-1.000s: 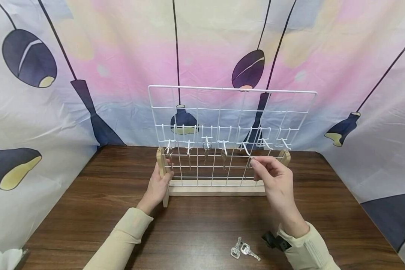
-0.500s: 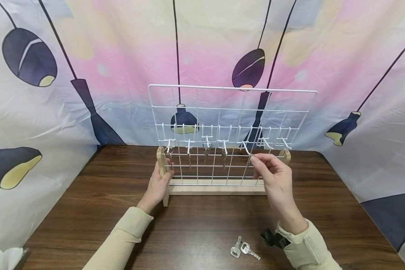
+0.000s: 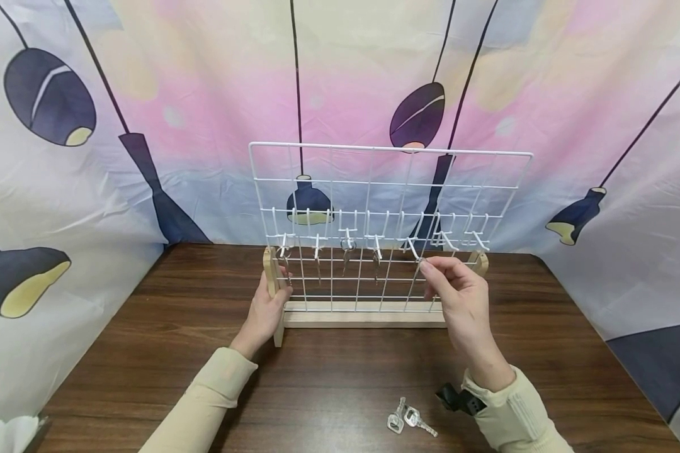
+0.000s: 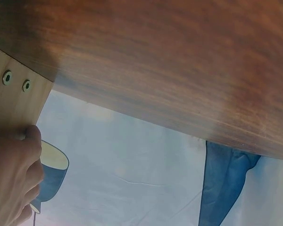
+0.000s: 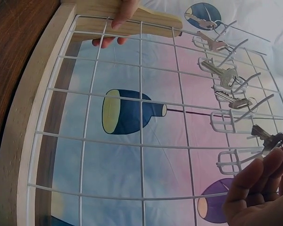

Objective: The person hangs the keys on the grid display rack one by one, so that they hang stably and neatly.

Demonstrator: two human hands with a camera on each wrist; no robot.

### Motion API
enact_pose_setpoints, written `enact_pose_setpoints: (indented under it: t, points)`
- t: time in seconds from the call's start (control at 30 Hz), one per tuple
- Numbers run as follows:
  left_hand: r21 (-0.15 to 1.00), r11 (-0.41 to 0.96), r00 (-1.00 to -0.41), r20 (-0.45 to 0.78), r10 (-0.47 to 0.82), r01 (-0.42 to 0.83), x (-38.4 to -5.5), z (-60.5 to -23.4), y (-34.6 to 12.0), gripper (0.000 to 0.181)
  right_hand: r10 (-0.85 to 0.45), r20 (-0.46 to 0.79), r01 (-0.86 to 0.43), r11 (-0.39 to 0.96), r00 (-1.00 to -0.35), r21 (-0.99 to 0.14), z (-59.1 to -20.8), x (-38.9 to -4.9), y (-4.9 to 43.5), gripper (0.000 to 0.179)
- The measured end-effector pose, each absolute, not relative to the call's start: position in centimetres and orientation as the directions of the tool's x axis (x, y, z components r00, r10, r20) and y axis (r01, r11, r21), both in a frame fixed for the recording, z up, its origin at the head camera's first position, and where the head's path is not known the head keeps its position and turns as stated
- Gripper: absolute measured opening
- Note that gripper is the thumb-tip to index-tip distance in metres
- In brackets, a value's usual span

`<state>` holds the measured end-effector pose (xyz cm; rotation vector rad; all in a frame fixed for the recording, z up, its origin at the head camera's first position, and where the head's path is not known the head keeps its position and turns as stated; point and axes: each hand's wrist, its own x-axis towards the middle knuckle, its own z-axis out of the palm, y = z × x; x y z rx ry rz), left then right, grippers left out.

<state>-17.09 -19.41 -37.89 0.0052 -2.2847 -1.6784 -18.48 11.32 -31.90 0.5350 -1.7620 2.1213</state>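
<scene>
A white wire grid rack (image 3: 391, 149) stands in a wooden base, with a row of white hooks across it. My left hand (image 3: 267, 309) grips the rack's wooden left side post (image 4: 19, 106). With thumb and fingers, my right hand (image 3: 462, 296) pinches a key (image 5: 270, 140) right at the tip of a hook (image 3: 412, 248) right of the middle. Single keys hang from the hooks to its left, among them a silver key (image 5: 221, 70). Two hooks further right bear no key. On the table in front lie two loose keys (image 3: 395, 421).
The rack's wooden base bar (image 3: 362, 319) rests on a dark wooden table (image 3: 328, 384). Behind it hangs a patterned cloth (image 3: 204, 94). A black strap (image 3: 459, 401) is on the right wrist. Something white (image 3: 5, 434) shows at the lower left corner.
My right hand has moved slightly up and to the left, bringing the key closer to the hook's tip. The left hand keeps its grip on the post.
</scene>
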Motion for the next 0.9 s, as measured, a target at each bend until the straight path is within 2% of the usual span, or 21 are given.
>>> enact_pose_setpoints:
  t: [0.9]
  points:
    - [0.931,0.324,-0.955,0.235,-0.182,0.168,-16.97,-37.75,-19.29,0.035,0.029,0.429,-0.428,-0.154,-0.903,-0.890,-32.26,-18.66,11.24,0.010]
